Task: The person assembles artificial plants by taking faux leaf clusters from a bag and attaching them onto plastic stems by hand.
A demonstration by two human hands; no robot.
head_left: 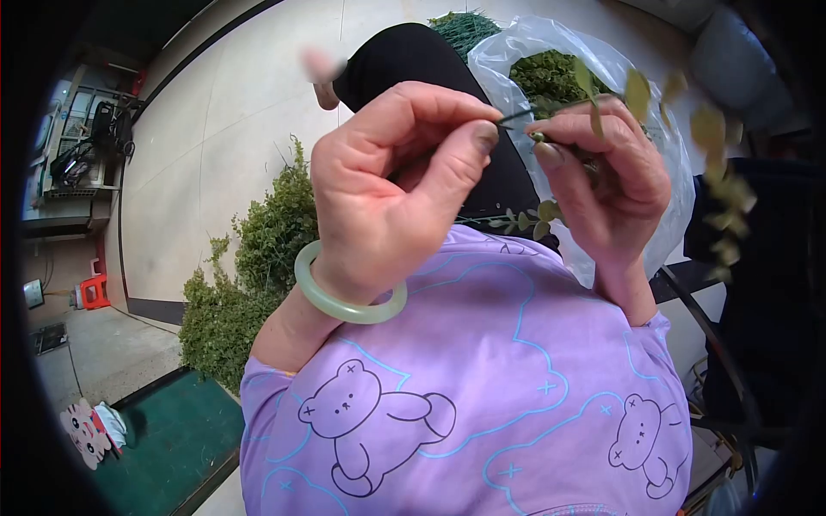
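My left hand [396, 176], with a pale green bangle [351, 311] at the wrist, pinches a thin dark green stem [519, 113] between thumb and index finger. Just to the right, my right hand [615, 168] holds a leafy sprig [637, 95] with its thumb and fingers closed. A small round green tip [538, 137] shows at the right fingertips. The sprig's leaves trail past the right side of that hand, blurred further down. Whether stem and sprig touch cannot be made out. Another bit of leafy stem [540, 219] hangs below the right hand.
Behind the right hand, a clear plastic bag [508, 43] contains green foliage [551, 76]. A bundle of thin green stems [465, 33] lies beside it. Piled leafy greenery [275, 228] stands at my left, near a dark green board [176, 443]. My black-clad leg [404, 64] extends ahead.
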